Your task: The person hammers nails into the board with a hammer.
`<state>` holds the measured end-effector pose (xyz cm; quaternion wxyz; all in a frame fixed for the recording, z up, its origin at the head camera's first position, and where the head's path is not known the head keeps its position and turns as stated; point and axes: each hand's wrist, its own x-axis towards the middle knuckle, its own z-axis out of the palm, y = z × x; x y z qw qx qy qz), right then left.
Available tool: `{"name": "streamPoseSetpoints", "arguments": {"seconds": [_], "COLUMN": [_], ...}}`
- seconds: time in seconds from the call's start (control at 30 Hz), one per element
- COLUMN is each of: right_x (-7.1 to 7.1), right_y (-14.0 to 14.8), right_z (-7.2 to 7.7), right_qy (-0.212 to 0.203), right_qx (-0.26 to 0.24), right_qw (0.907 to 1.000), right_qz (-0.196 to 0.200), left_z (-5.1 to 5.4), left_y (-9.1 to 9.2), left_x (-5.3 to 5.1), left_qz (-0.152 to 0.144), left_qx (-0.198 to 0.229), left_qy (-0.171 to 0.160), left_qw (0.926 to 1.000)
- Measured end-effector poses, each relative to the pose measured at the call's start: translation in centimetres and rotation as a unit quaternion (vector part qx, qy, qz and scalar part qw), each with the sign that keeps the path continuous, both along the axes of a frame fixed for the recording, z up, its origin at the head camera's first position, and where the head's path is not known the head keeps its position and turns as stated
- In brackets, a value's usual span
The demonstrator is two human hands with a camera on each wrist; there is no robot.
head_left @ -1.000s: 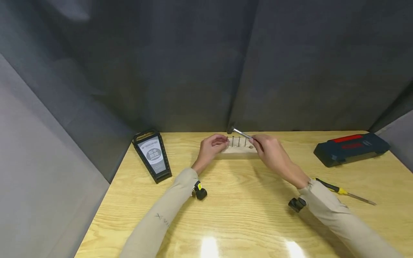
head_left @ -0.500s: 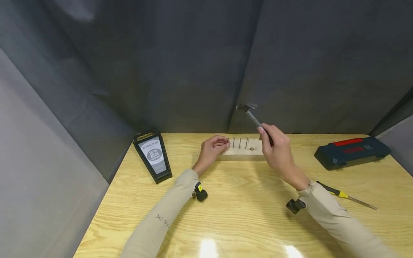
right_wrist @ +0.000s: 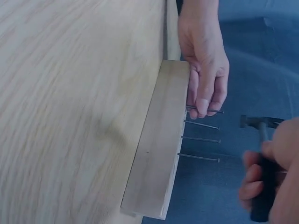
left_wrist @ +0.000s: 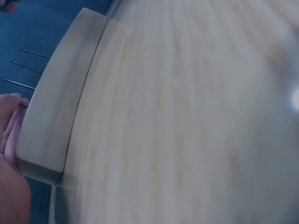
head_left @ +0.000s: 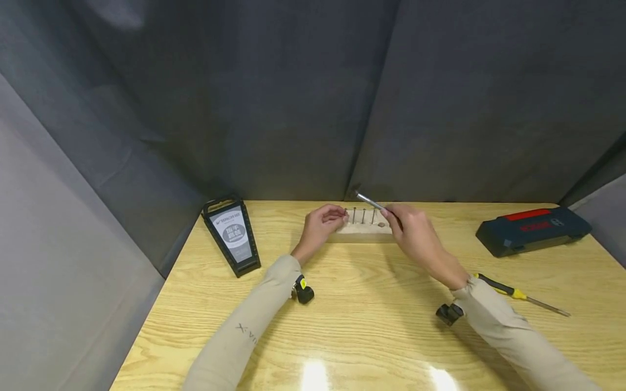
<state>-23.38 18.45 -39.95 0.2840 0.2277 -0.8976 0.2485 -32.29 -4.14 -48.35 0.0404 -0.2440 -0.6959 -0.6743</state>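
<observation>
A pale wooden block (head_left: 362, 236) lies near the table's back edge, with three nails (right_wrist: 201, 139) standing upright in its top. My left hand (head_left: 318, 225) is at the block's left end and pinches another nail (right_wrist: 216, 111) between thumb and fingers, its point against the wood. My right hand (head_left: 415, 236) grips a claw hammer (head_left: 367, 200) by its dark handle. In the right wrist view the hammer head (right_wrist: 256, 122) is a short way from the pinched nail's head, not touching it. A small brown spot (head_left: 381, 224) shows on the block's top, right of the nails.
A black holder with a printed label (head_left: 233, 236) lies on the table at left. To the right are a dark blue case with a red stripe (head_left: 533, 229) and a yellow and black screwdriver (head_left: 519, 294). A dark curtain (head_left: 293, 108) hangs behind the table.
The hammer was low a second ago, rose above the block half a second ago, and is now down again near the nails. My left hand stays on its nail.
</observation>
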Motion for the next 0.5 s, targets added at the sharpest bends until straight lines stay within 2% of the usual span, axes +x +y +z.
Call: {"name": "streamPoseSetpoints", "arguments": {"seconds": [0.1,0.17,0.27,0.4,0.47,0.5], "right_x": [-0.1,0.0,0.0,-0.2,-0.3,-0.3], "right_y": [-0.1,-0.2,-0.2,-0.2,-0.4,-0.5], "right_z": [-0.1,0.2,1.4,2.4,1.8,1.3], "right_qy": [-0.036,-0.044,-0.015,0.066,0.070,0.054], "right_qx": [0.019,0.018,-0.011,-0.091,-0.111,-0.106], "right_qw": [0.9992,0.9989,0.9998,0.9934,0.9911,0.9927], "right_qz": [0.002,0.002,0.009,0.022,0.022,0.022], "left_z": [0.0,0.0,0.1,0.1,0.2,0.2], "left_y": [0.0,0.0,-0.1,-0.2,-0.3,-0.3], "left_x": [0.0,0.1,0.2,0.3,0.3,0.2], "left_qz": [0.000,0.001,0.001,-0.001,0.000,0.001], "left_qx": [0.000,0.000,-0.001,0.001,0.003,0.004], "left_qy": [0.000,0.000,0.000,-0.001,0.001,0.002], "left_qw": [1.0000,1.0000,1.0000,1.0000,1.0000,1.0000]}}
